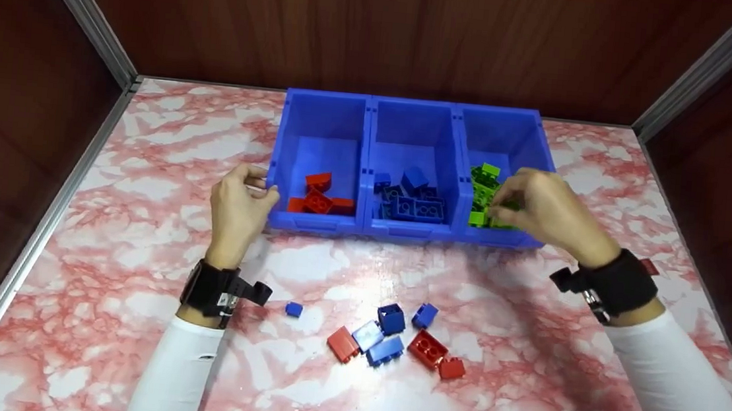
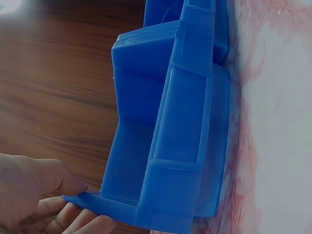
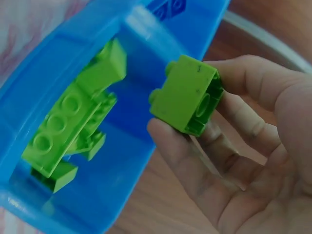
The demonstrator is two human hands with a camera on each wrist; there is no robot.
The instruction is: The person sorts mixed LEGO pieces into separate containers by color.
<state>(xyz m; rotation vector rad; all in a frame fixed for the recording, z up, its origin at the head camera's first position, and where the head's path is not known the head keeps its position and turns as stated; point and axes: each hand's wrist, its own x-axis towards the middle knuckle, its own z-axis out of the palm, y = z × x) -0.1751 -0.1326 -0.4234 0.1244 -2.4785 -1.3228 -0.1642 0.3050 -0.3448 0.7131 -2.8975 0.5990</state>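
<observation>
A blue three-compartment bin [image 1: 331, 226] stands at the back of the table. At its left end, my left hand [image 1: 237, 204] pinches the side wall; the left wrist view has the thumb on one side of the rim [image 2: 105, 202] and fingers on the other. Over the right compartment, my right hand [image 1: 551, 212] holds a green brick [image 3: 183, 92] between thumb and fingers. Below it lie several green bricks [image 3: 63, 122]. Red bricks [image 1: 318, 201] lie in the left compartment, and dark blue bricks [image 1: 419, 207] in the middle one.
Loose blue bricks [image 1: 386, 351] and red bricks [image 1: 427, 348] lie on the marbled table in front of the bin. A small blue brick [image 1: 294, 309] sits apart near the left wrist. A red piece [image 1: 649, 266] shows partly behind the right wrist strap. Brown panels surround the table.
</observation>
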